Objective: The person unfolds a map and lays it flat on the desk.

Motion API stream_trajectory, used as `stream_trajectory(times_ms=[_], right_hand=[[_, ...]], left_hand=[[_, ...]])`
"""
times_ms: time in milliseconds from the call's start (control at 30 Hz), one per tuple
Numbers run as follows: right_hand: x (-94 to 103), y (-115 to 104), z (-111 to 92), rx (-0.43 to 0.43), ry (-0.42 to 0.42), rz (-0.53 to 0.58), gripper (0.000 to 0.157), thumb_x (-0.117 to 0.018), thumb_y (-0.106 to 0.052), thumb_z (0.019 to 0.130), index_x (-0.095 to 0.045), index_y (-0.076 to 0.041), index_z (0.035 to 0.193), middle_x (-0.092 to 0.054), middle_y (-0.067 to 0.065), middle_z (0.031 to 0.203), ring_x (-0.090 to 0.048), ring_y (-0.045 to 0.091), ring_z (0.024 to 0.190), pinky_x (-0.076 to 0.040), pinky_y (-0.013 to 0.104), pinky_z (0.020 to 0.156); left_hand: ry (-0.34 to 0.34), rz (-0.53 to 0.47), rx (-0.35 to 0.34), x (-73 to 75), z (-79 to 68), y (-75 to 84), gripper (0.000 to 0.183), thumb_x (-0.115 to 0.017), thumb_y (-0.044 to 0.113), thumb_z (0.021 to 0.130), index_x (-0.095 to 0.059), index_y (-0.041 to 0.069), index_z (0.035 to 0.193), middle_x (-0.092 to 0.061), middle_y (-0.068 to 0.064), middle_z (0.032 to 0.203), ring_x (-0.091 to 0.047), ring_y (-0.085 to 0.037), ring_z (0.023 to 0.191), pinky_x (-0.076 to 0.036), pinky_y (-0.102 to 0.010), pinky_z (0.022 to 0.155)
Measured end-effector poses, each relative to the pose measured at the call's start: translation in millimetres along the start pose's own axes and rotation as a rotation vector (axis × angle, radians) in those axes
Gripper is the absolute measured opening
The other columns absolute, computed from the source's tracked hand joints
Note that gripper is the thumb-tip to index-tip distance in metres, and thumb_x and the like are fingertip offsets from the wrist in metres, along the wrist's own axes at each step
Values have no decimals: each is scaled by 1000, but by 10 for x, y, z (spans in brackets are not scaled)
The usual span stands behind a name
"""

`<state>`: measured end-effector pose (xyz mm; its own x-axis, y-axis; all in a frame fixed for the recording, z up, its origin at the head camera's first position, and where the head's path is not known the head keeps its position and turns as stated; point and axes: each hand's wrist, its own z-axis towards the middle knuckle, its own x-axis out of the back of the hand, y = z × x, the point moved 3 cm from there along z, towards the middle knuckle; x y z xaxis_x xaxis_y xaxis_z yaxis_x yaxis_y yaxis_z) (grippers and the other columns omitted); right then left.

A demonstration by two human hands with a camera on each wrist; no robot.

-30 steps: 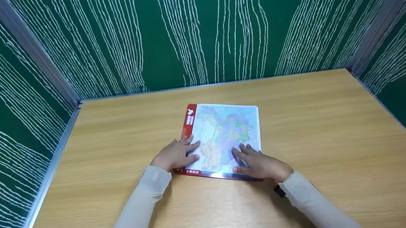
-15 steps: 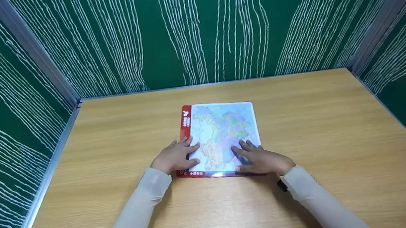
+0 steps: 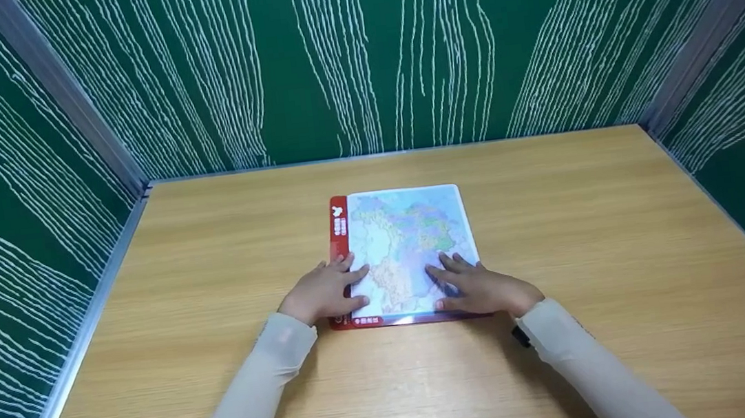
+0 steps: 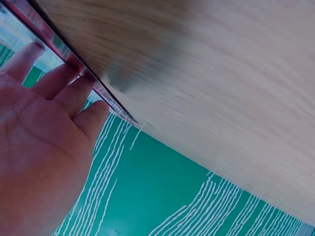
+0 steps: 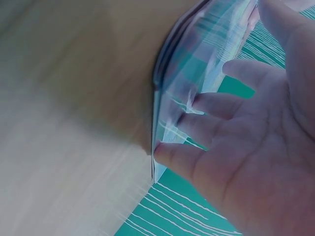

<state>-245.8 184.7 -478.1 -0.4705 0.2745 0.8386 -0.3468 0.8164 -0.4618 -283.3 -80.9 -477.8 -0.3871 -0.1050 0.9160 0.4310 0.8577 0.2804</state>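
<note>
A glossy map sheet (image 3: 389, 235) with a red left border lies flat on the table, its long sides running away from me. My left hand (image 3: 326, 290) rests on its lower left edge with the fingers spread. On the lower right part, my right hand (image 3: 488, 289) touches the surface, fingers spread too. In the left wrist view, the fingertips of the left hand (image 4: 44, 128) meet the sheet's glossy edge. Seen from the right wrist, the right hand (image 5: 236, 128) has its fingertips on the shiny face, near a rounded corner where thin layers show.
The wooden table (image 3: 177, 257) extends around the map on all sides. Green panels with white wavy lines (image 3: 391, 55) stand behind it and at both sides, joined by grey metal posts (image 3: 66, 96). A small black object (image 3: 520, 336) shows under the right cuff.
The map has turned counterclockwise, from a tilt to nearly square with the table, its top shifting left. Both hands have stayed on it, the right one moving slightly right.
</note>
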Motion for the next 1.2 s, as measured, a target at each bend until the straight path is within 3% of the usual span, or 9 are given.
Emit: stream_trajectory(times_ms=[367, 700, 1200], right_hand=[[0, 34, 33, 36, 20, -34, 75, -53, -46, 95, -21, -12, 153, -7, 22, 159, -3, 44, 146, -8, 66, 113], [-19, 25, 53, 26, 13, -15, 73, -55, -41, 95, -21, -12, 153, -4, 20, 160, -1, 42, 146, -6, 67, 113], [-24, 20, 31, 3, 32, -35, 70, -54, -43, 95, -24, -15, 153, -8, 18, 161, -3, 40, 147, -8, 63, 115]], left_hand=[[3, -3, 12, -10, -23, 27, 69, -59, 53, 88, -33, 33, 148, -20, -2, 160, -18, -23, 148, -12, -45, 121], [13, 2, -4, -31, -16, 6, 68, -58, 52, 88, -35, 31, 148, -20, -3, 160, -19, -24, 148, -13, -45, 121], [1, -65, 35, -31, -29, 10, 70, -62, 51, 86, -33, 35, 148, -17, 1, 161, -15, -24, 149, -15, -46, 120]])
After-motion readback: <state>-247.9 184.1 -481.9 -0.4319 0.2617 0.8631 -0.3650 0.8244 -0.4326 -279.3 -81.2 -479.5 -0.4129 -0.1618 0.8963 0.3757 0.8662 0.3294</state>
